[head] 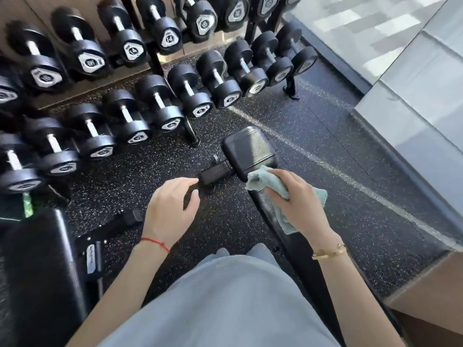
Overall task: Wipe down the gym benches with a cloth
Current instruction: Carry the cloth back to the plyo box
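We see the right hand bunching a pale green cloth in curled fingers, pressed to the black bench pad. Left hand hangs relaxed, holding nothing, fingertips by the bench's foot roller. Beyond the fingers, racked dumbbells.

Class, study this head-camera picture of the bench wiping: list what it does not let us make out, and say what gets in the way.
- Bench pad, head view: the part beneath the right hand and the cloth is covered, so contact is unclear.
- Second bench, head view: cut off by the left edge.
- Lower-row dumbbells, head view: end labels blurred and too small to read.
- Left hand, head view: its underside is hidden.
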